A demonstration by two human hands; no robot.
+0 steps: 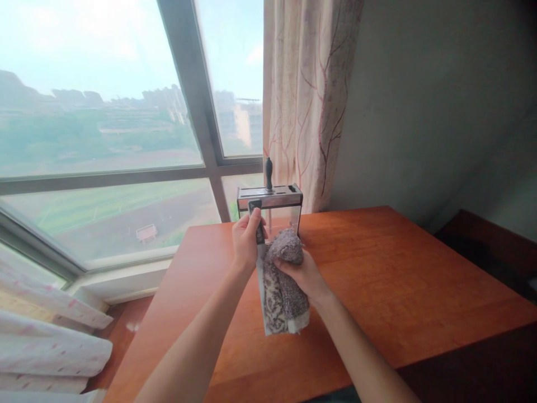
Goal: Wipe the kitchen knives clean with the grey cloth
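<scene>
My left hand (245, 240) is closed round the black handle (260, 229) of a kitchen knife, whose pale flat blade (262, 285) points down toward me. In my right hand (306, 274) is a grey fluffy towel (289, 288) with a patterned strip and a white edge, gripped in a bunch. The towel lies against the blade and hides most of it. Just beyond my hands a knife block (289, 197) with a metal top and clear sides stands on the table. A dark-handled tool (269, 173) sticks upright from its top.
A reddish-brown wooden table (369, 268) spreads under my hands, its far edge near the window (126, 84). One patterned curtain (310, 101) hangs behind the block; another curtain (50, 347) is at the lower left. A grey wall (440, 101) rises on the right.
</scene>
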